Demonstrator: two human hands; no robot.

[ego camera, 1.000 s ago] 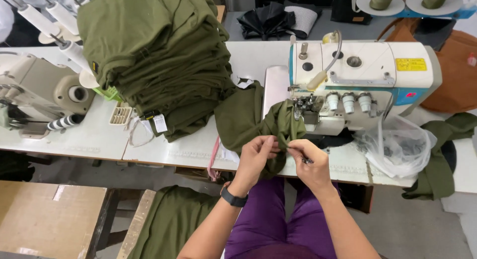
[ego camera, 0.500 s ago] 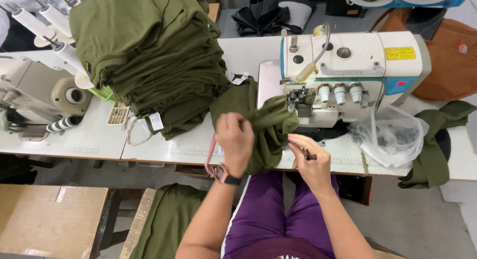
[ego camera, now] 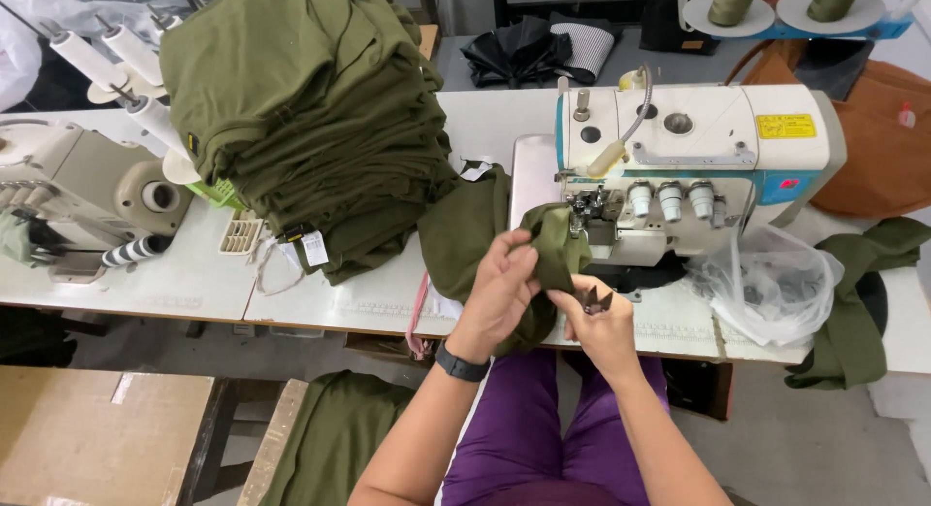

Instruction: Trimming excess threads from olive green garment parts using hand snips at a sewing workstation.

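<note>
Olive garment piece held bunched above the tabletop edge, just in front of the overlock sewing machine. Left hand grasps the fabric. Right hand clenched on small thread snips, touching the fabric. Stack of olive garments lies left.

Garment sewing workshop. White overlock machine on white worktable, just beyond fingers. Tall stack of folded olive garments left of fingers. Second sewing machine far left, thread cones beyond machine, more olive fabric below table edge.
</note>
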